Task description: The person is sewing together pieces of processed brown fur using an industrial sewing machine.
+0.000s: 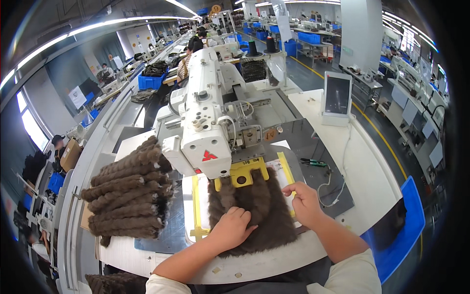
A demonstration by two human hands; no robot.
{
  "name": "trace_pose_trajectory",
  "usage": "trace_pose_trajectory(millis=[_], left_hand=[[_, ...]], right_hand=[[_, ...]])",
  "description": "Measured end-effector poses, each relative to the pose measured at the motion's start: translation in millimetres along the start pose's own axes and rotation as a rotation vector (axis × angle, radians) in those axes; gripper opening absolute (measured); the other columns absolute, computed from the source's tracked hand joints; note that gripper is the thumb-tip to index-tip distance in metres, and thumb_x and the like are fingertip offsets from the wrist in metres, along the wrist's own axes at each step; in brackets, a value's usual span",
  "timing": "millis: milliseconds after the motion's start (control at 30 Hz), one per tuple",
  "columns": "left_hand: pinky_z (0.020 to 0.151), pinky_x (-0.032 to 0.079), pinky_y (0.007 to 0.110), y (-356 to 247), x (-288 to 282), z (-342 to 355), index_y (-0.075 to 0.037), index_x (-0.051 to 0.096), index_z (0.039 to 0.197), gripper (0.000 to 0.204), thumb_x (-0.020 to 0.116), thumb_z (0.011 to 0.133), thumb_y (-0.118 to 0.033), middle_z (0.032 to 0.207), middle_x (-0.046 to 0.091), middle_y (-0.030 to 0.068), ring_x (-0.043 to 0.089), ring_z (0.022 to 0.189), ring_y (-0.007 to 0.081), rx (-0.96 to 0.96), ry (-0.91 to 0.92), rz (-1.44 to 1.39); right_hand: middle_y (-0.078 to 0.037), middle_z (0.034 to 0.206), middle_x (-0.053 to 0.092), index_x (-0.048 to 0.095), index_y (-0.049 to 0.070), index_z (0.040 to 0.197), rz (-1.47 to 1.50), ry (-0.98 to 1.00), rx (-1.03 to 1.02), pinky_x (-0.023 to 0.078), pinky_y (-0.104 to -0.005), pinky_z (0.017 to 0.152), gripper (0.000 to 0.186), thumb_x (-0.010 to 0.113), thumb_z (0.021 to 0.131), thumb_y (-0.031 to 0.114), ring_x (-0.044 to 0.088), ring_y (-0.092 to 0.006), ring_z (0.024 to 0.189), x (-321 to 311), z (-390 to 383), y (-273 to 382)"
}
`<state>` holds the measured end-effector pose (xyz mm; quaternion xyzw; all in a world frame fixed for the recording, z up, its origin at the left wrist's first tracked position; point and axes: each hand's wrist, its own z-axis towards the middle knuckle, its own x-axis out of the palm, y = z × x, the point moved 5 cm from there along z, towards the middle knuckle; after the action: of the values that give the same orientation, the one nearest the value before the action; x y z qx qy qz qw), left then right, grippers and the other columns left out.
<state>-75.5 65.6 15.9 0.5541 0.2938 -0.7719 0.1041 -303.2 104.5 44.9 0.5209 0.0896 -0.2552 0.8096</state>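
A dark brown fur piece [274, 215] lies on a white template with yellow edge strips [198, 210], under the head of a white sewing machine [205, 117]. A yellow clamp plate [241, 177] presses across its far end. My left hand [232, 228] rests on the fur with fingers curled into it and thumb out to the side. Beside the fur's right edge, my right hand [304, 202] has its fingers bent and drawn together near the right yellow strip. Whatever its fingertips hold is too small to make out.
Rolled brown fur strips [129, 191] are stacked left of the machine. Green-handled snips [313, 162] lie on the right, with a screen unit [337, 98] and its white cable behind. A blue bin [404, 230] stands at the table's right edge. Black thread cones [270, 45] stand at the back.
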Motion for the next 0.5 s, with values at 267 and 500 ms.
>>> trace_pose_trajectory(millis=[267,500], left_hand=[[0.085,0.051,0.043,-35,-13,-16,-0.001,0.058,0.089,0.031,0.076,0.09,-0.026,0.086,0.06,0.0154,0.06,0.089,0.0361,0.074,0.135,-0.059],[0.083,0.051,0.044,-41,-23,-17,-0.002,0.058,0.09,0.028,0.079,0.083,-0.02,0.089,0.058,0.016,0.059,0.091,0.0368,0.078,-0.01,-0.16]], right_hand=[[-0.012,0.091,0.065,0.068,0.001,0.112,0.061,0.054,0.061,0.05,-0.0308,0.074,0.043,0.042,0.08,-0.012,0.064,-0.0221,0.081,-5,-8,-6],[-0.01,0.093,0.067,0.067,0.0,0.114,0.148,0.035,0.144,0.051,-0.029,0.079,0.041,0.042,0.083,-0.01,0.064,-0.0174,0.083,0,-8,-21]])
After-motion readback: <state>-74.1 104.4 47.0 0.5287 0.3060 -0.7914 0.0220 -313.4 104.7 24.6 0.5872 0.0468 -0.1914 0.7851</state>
